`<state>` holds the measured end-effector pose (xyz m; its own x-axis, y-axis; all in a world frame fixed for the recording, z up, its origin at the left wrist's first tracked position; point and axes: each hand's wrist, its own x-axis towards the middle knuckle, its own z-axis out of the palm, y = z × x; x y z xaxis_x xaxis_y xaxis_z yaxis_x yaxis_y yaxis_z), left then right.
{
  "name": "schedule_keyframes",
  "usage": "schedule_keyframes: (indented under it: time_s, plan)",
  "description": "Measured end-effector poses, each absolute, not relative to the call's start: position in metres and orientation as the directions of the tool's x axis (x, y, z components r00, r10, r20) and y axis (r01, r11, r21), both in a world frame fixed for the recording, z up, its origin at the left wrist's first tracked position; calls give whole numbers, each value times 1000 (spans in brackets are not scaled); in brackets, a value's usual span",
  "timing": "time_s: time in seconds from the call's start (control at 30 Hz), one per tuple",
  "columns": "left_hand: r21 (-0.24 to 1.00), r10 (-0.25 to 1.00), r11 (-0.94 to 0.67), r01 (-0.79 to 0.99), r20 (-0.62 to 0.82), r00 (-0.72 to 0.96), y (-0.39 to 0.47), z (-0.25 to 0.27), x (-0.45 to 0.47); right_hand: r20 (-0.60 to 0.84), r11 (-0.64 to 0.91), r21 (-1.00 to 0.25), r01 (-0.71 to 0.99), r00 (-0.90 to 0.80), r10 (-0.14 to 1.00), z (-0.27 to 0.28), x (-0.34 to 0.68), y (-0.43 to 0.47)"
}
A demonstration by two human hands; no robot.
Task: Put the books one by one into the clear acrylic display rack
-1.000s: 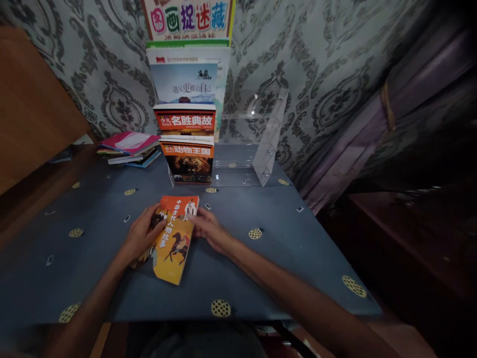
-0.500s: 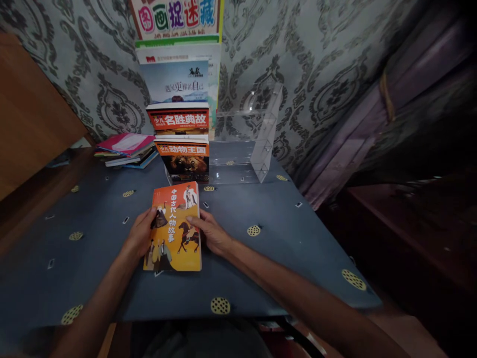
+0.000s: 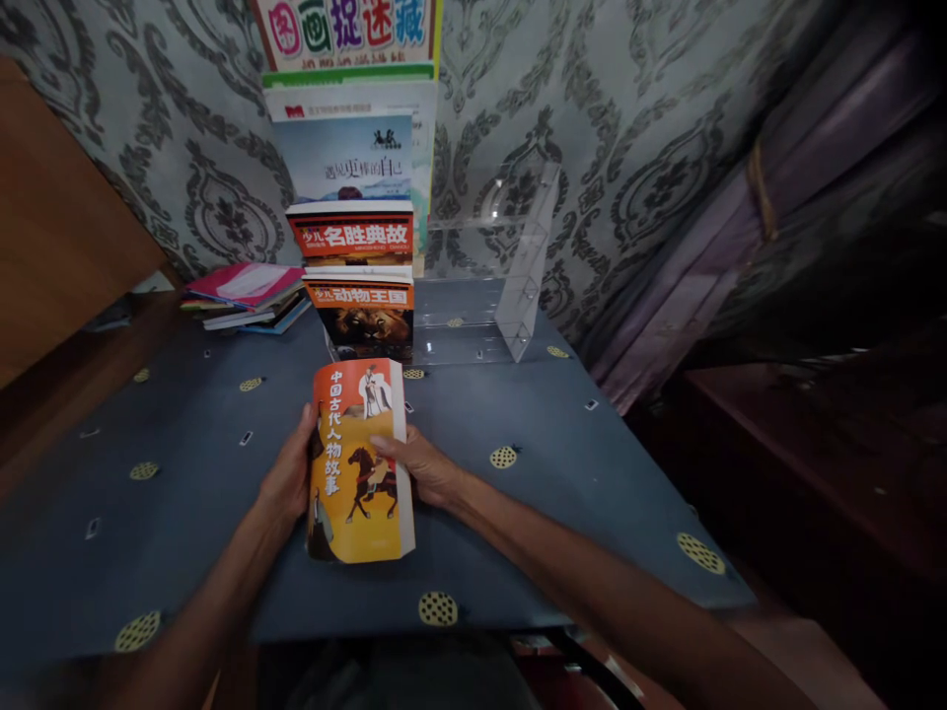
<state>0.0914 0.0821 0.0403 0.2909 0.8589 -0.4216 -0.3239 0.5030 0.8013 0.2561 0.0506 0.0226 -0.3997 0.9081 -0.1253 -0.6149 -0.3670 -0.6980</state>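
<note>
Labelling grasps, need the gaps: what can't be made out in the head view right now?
All head view:
- Left hand: most fingers hidden behind the orange-and-yellow book.
- Right hand: fingertips, except the thumb's, hidden behind that book.
- Tallest book: top cut off by the upper picture edge.
- Red-banner book: lower cover hidden by the lion-cover book.

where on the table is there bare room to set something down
Bare cloth shows right of the right hand, between its forearm, the clear stand and the cloth's right edge. Another patch lies left of the left hand, before the book pile.

Crowded: the stand's left half, filled with books, and between the hands, around the held book.
</note>
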Motion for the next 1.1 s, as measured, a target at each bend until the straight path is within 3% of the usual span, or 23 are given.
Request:
schedule_keyframes:
  time_s: [0.23,0.8,0.93,1.1]
  plan:
    - [824,904,424,-375,-361,227,81,34,87,-101,-355,-728,-587,-420,902,23,259,50]
    - [945,987,164,-282,-156,49,75,51,96,-96,-272,-798,-538,-332,938,27,267,59]
    - [984,999,32,-175,-38,-27,73,60,99,-16,-139,-862,-488,-248,969,39,269,56]
    - [956,946,-280,85,290,-148,75,62,93,210,170,-950,-261,-134,968,51,274,49]
